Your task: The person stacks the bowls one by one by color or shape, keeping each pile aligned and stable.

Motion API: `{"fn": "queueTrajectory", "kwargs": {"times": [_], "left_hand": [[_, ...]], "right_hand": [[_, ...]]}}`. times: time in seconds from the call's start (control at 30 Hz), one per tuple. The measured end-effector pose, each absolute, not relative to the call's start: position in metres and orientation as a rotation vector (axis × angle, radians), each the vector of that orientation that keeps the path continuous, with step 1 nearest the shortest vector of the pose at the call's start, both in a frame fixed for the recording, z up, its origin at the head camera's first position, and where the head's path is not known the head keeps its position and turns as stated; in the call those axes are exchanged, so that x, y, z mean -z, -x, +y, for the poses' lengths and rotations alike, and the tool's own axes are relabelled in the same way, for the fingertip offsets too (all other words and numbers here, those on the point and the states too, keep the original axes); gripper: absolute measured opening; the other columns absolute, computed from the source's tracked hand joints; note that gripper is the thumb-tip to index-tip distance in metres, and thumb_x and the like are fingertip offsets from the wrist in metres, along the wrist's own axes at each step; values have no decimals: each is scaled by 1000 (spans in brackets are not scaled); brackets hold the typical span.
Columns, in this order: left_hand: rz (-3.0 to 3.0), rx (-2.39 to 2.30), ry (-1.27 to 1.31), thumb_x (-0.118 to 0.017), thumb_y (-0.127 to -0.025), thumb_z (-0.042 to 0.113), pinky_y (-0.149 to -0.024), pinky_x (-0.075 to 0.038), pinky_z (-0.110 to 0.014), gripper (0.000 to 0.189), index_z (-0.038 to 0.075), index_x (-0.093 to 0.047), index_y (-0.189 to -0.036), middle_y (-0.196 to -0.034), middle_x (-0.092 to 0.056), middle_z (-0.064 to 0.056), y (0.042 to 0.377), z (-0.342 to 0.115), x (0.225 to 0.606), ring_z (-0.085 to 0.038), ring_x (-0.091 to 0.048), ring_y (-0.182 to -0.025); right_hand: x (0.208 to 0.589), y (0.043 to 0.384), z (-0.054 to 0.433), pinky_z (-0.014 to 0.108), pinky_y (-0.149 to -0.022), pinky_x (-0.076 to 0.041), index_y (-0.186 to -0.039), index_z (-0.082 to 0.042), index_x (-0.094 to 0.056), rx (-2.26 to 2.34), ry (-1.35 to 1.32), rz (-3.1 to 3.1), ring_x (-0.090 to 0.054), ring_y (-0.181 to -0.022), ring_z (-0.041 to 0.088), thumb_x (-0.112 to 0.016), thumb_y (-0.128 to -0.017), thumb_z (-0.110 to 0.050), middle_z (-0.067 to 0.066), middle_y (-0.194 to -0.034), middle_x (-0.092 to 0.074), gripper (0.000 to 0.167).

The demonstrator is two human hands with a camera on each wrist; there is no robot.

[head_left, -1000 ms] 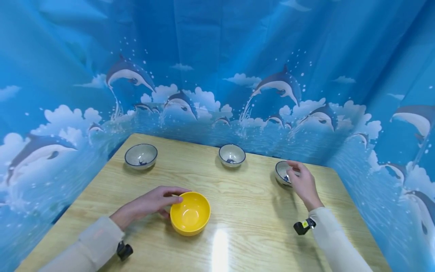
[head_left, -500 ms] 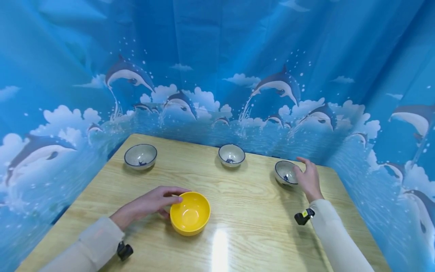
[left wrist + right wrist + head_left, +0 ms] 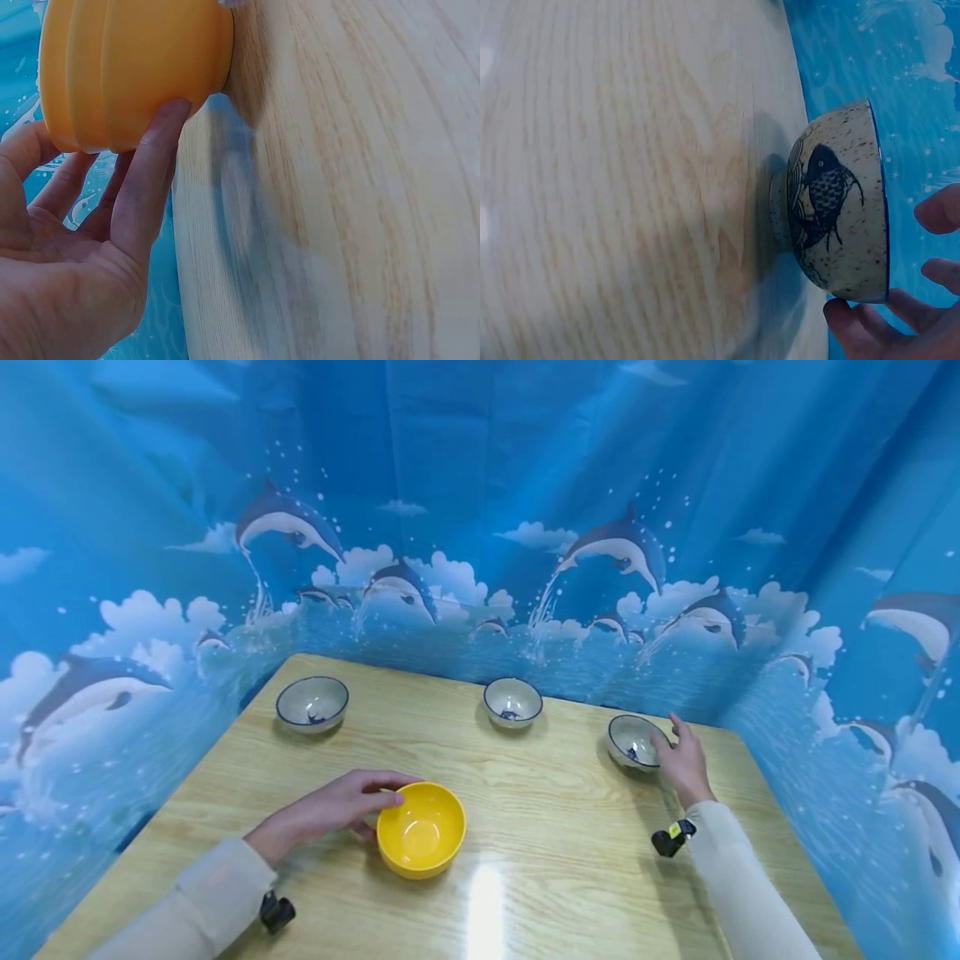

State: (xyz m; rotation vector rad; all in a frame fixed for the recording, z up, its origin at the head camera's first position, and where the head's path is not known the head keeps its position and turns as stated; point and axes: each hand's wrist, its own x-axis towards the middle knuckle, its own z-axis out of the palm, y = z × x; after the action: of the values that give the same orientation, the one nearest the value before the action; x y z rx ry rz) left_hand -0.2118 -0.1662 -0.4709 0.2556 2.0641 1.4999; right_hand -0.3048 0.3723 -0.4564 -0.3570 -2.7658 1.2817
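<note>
A plain yellow bowl [image 3: 422,831] stands upright on the table in front of me. My left hand [image 3: 348,806] grips it at its left side, thumb over the rim and fingers along the outer wall, as the left wrist view shows. At the right, a speckled bowl [image 3: 633,743] with a blue rim stands upright; a dark fish is painted on its outside in the right wrist view. My right hand [image 3: 684,764] is at this bowl's right side, fingers spread. One finger appears to touch the outer wall, while other fingertips [image 3: 939,208] are apart from it above the rim.
Two similar blue-rimmed bowls stand along the table's back, one at the far left [image 3: 312,706] and one in the middle [image 3: 512,703]. A blue dolphin curtain [image 3: 480,527] hangs behind and beside the wooden table [image 3: 555,860].
My right hand has moved right, from over the right-hand speckled bowl to its right side, and its fingers have spread apart. The left hand and the yellow bowl have stayed put.
</note>
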Motion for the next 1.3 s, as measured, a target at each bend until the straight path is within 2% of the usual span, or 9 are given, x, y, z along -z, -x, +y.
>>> {"fn": "queueTrajectory", "kwargs": {"times": [0.1,0.57,0.67,0.77,0.83,0.9,1.07,1.2,1.3], "left_hand": [[2063,-1494,-259,-67,-109,42,-86,-69,-45,56,16,-59,-158,-161,-56,-18,213,-167,472,-25,-69,-117],[2056,-1502,-239,-67,-108,43,-87,-69,-44,57,17,-58,-158,-163,-54,-18,212,-167,471,-25,-70,-116],[2055,-1502,-232,-67,-108,43,-87,-69,-44,57,17,-59,-158,-163,-55,-18,212,-167,471,-25,-70,-115],[2055,-1503,-230,-68,-108,43,-87,-69,-44,57,17,-59,-158,-162,-55,-17,213,-167,471,-25,-70,-115],[2052,-1505,-233,-67,-108,43,-87,-69,-44,57,17,-59,-158,-162,-55,-18,213,-167,472,-25,-69,-115],[2051,-1506,-237,-67,-108,42,-87,-69,-44,57,17,-58,-158,-163,-54,-18,213,-167,472,-25,-69,-116],[2051,-1506,-234,-67,-109,42,-87,-69,-44,56,17,-58,-158,-163,-54,-18,213,-168,472,-25,-69,-116],[2058,-1506,-207,-67,-109,40,-87,-69,-44,54,17,-59,-157,-162,-56,-17,213,-167,472,-24,-70,-115],[2063,-1508,-190,-67,-109,39,-87,-69,-44,53,18,-60,-157,-162,-56,-17,213,-167,471,-24,-70,-115]], "right_hand": [[460,306,374,68,-127,-37,-175,-7,-8,-1314,377,-2760,-30,-158,57,-43,-116,-27,33,-177,-18,72],[470,307,375,59,-129,-38,-173,-3,-16,-1380,486,-2749,-33,-159,51,-44,-113,-17,35,-173,-27,68],[472,305,374,49,-120,-48,-173,-3,-21,-1390,503,-2726,-41,-154,47,-45,-112,-15,35,-171,-32,66],[475,304,374,35,-99,-62,-172,-4,-23,-1454,519,-2672,-56,-138,44,-44,-112,-12,35,-169,-35,65],[477,303,374,28,-85,-67,-173,-5,-22,-1507,523,-2638,-63,-126,40,-44,-111,-9,35,-169,-34,65],[479,302,374,27,-80,-68,-173,-6,-20,-1562,522,-2613,-66,-119,39,-42,-112,-8,35,-170,-32,66],[481,301,374,29,-86,-68,-175,-11,-15,-1639,546,-2590,-64,-128,45,-40,-113,-7,33,-176,-20,68],[482,301,373,32,-90,-68,-176,-13,-11,-1748,546,-2515,-54,-140,53,-38,-112,-4,32,-178,-11,70],[484,300,372,33,-92,-68,-176,-12,-10,-1860,534,-2426,-45,-147,52,-36,-111,1,33,-177,-10,71]]}}
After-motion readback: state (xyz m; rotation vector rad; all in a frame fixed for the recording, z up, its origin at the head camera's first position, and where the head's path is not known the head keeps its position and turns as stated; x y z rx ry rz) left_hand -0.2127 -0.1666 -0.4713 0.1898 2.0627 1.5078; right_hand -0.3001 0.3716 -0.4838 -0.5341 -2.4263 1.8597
